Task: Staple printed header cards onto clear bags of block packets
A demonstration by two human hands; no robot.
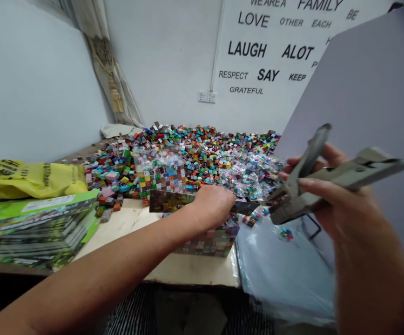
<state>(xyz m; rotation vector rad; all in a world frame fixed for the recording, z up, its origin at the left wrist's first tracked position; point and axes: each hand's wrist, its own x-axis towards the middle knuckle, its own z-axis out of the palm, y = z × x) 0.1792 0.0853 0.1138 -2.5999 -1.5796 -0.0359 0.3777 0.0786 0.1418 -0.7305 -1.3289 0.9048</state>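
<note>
Your closed left hand (213,207) grips a printed card strip (170,201), holding its end out to the shears (308,174) whose handles your right hand's fingers (322,188) curl around, in front of the heaped coloured bricks (188,158).

Matt metal cutters (359,174); glossy printed card (170,201); glossy plastic bricks (202,151).

The left forearm (93,260) extends from the lower-left frame edge and rises toward frame centre, with the wrist held nearly straight. The left hand (214,207) is positioned back upward, curled closed. The right hand (357,218) enters from the lower-right edge, raised and turned inward, opposite the left hand and well apart from it. Its fingers (313,186) are flexed in a closed grip.
</note>
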